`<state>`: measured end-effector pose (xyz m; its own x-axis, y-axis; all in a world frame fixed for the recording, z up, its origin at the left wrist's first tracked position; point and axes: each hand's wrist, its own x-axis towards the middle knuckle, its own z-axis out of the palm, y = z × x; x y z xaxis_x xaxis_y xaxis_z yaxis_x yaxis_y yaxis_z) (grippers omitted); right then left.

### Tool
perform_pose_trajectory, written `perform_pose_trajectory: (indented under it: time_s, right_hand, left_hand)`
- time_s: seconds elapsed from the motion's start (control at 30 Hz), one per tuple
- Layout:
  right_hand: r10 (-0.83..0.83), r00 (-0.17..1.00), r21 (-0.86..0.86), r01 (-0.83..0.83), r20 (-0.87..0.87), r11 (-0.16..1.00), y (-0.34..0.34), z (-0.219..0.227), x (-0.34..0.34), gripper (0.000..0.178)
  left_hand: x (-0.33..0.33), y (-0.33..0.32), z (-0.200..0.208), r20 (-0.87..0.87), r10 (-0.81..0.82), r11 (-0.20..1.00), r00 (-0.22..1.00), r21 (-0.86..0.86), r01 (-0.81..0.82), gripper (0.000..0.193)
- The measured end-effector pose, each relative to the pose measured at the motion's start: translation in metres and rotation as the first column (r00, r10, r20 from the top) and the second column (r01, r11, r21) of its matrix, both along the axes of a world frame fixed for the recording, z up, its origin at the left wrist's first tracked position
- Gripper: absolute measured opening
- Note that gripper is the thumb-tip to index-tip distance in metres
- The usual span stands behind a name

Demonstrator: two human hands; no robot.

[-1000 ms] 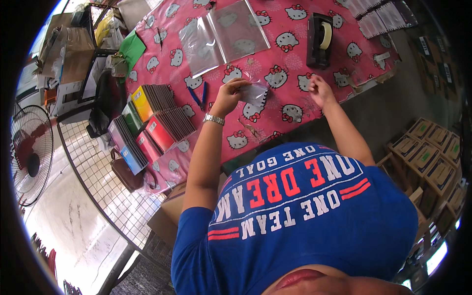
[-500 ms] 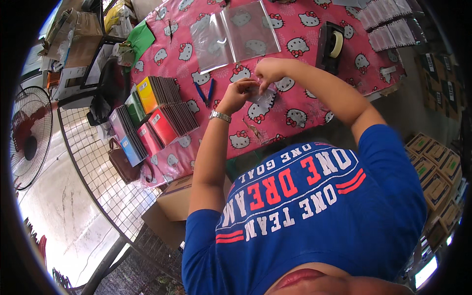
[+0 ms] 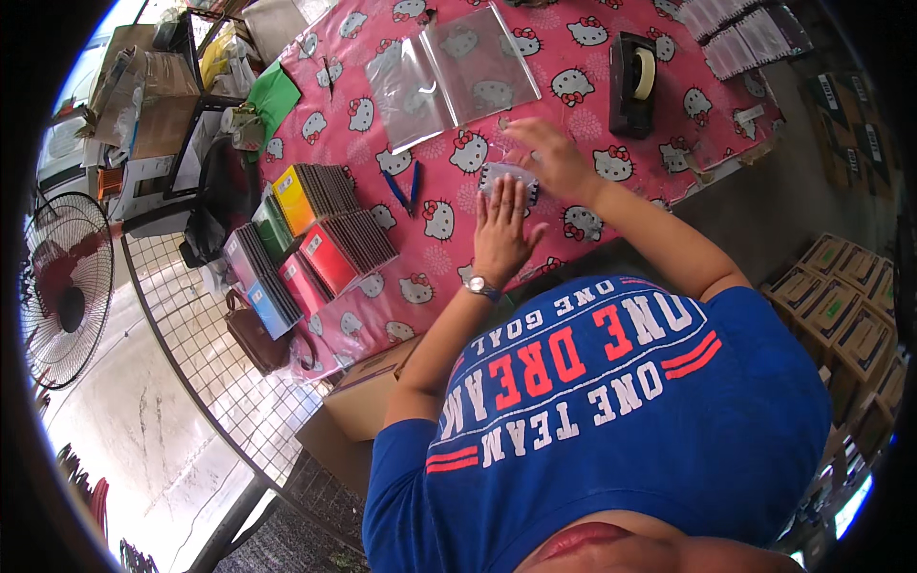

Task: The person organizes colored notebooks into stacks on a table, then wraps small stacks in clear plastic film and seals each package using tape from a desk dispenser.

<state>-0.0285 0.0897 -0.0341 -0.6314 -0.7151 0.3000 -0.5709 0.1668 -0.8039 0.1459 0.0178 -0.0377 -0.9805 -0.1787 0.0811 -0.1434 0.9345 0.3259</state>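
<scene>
A small packet of spiral-bound pads in clear plastic (image 3: 504, 170) lies on the pink patterned tablecloth (image 3: 449, 250) before me. My left hand (image 3: 503, 239) rests flat on it, fingers stretched out, covering its near side. Just right of the packet, my right hand (image 3: 562, 167) hovers with fingers apart and nothing visible in them. Blue-handled pliers (image 3: 412, 191) lie to the left of the packet, handles spread. Beyond the hands is a clear plastic sheet or sleeve (image 3: 449, 76) with a fold down its middle.
Stacks of coloured spiral notebooks (image 3: 330, 253) stand at the left table edge. A black tape dispenser (image 3: 630, 95) sits at the right, with clear-wrapped packets (image 3: 745, 43) beyond it. Cardboard boxes (image 3: 841, 296) are stacked off the right side; a fan (image 3: 67, 291) stands far left.
Both hands were pinching together at the packet; now they have come apart. My left hand has moved right and flattened onto it, while my right hand has shifted right and opened.
</scene>
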Motion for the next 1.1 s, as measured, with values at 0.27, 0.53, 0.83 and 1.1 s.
perform_pose_trajectory:
  time_s: [0.27,0.53,0.83,1.1]
  right_hand:
    - [0.459,0.863,0.781,-0.432,0.212,0.451,-0.052,0.041,0.043,0.075]
    - [0.439,0.857,0.627,-0.189,-0.270,0.755,-0.035,-0.002,0.071,0.047]
    - [0.349,0.936,0.809,-0.246,0.055,0.534,-0.043,0.032,0.036,0.058]
    - [0.464,0.875,0.064,-0.476,0.140,0.877,0.053,0.030,0.020,0.095]
  left_hand:
    - [0.061,0.008,-0.002,-0.022,-0.033,0.986,0.999,0.160,0.036,0.067]
    - [0.087,0.014,-0.075,0.123,0.464,0.660,0.877,0.612,-0.435,0.053]
    - [0.053,0.015,-0.082,0.689,-0.007,-0.554,0.725,0.601,-0.577,0.041]
    - [0.009,-0.032,0.008,0.099,0.462,-0.101,0.881,0.993,-0.059,0.063]
